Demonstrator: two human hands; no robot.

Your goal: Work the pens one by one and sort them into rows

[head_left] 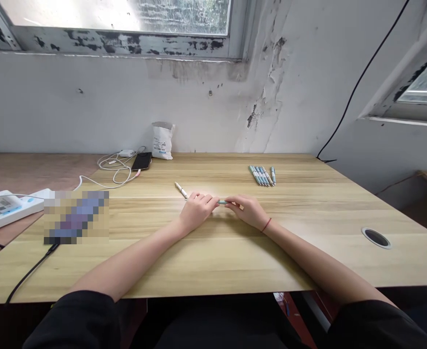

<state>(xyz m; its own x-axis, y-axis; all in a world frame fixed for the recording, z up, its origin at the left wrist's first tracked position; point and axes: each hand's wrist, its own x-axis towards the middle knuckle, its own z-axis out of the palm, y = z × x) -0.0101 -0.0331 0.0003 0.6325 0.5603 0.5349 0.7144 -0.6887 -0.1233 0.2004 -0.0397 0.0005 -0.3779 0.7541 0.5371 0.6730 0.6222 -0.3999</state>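
Above the middle of the wooden desk, my left hand [198, 212] and my right hand [248, 211] grip a pen [221, 202] from its two ends. Only a short blue-green stretch of it shows between the fingers; the rest is covered. A white pen [181, 190] lies on the desk just beyond my left hand, its near end hidden behind the fingers. Farther back to the right, several pens [260, 176] in green, blue and beige lie side by side in a row. One blue pen [273, 176] rests slightly apart at the row's right end.
At the back left are a black phone [141, 161], a coiled white cable [121, 179] and a white packet [162, 140] against the wall. A white power strip [20, 206] and a blurred-out device [77, 217] lie left. A round cable hole [376, 238] is at right.
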